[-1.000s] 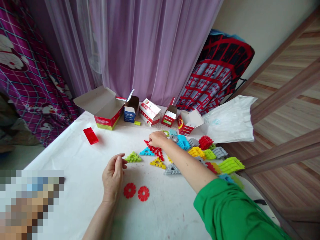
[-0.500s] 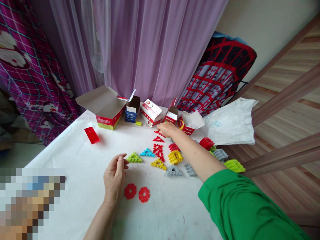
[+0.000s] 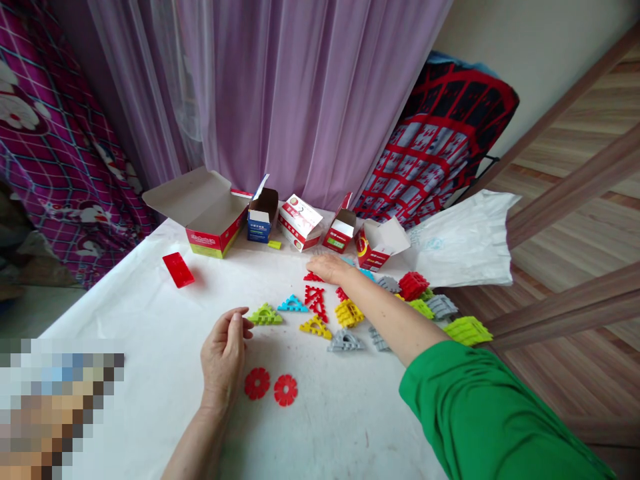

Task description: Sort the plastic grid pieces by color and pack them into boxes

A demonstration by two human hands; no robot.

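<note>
Fingers of the right hand [image 3: 330,268] partly cover a red triangle [image 3: 313,277] at eight o'clock — clamped or apart, cannot tell. Arranging appears underway; next move likely calls for precise fingertip placement. Left hand [image 3: 224,352] — loosely curled, clamping nothing visible — has a green triangle [image 3: 266,317] at two o'clock.

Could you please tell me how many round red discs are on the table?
2: one red disc lies nearer the left hand, and the second disc lies just right of it, not touching. The right forearm could hide more.
</note>
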